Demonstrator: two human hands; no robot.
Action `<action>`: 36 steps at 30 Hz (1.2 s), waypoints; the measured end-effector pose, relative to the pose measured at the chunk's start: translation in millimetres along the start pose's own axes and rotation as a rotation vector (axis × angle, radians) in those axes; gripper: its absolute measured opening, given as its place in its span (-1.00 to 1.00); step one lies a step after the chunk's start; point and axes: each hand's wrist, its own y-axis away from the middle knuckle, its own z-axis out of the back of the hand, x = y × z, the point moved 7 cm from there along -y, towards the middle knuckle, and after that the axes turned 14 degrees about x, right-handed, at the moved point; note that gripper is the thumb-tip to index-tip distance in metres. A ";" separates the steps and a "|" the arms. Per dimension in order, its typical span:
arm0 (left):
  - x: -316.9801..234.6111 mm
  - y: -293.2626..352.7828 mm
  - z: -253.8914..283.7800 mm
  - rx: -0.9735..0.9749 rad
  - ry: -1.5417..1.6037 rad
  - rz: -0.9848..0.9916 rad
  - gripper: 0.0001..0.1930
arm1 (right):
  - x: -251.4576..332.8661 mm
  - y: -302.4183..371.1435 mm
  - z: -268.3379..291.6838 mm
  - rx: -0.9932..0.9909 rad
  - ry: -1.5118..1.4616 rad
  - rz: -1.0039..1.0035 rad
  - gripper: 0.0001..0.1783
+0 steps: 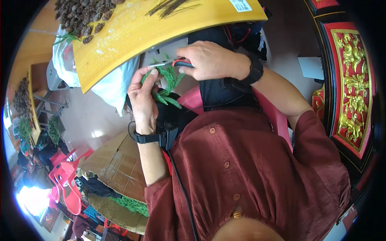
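My left hand (143,89) pinches a green artificial pine sprig (171,82) between thumb and fingers, above my lap and below the table edge. The sprig curves round toward the right, its needled branches hanging under both hands. My right hand (213,60) is closed round a hand tool (183,63) with red and black handles. The tool's silver metal end reaches left to just beside my left thumb tip. Whether it is pliers or scissors I cannot tell, nor whether its tip touches the sprig.
A yellow table (132,34) bears a heap of pine cones (80,16) and thin brown stems (171,7). White plastic bags (114,82) hang beneath its edge. At lower left lie a cardboard box (120,160) with greenery and a pink chair (68,180). A carved gold-and-red panel (352,86) stands right.
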 end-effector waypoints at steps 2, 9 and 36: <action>-9.2 2.2 -1.9 -0.024 -0.034 0.036 -0.90 | 4.0 -0.7 8.2 -0.049 0.050 0.007 -0.73; -68.8 12.1 -38.9 0.146 0.139 0.071 -0.76 | 42.2 12.9 64.5 -0.036 0.016 -0.052 -0.79; -137.9 41.5 -17.3 -0.026 -0.104 -0.020 -0.65 | -1.0 45.1 398.4 -0.886 0.240 -0.728 -0.43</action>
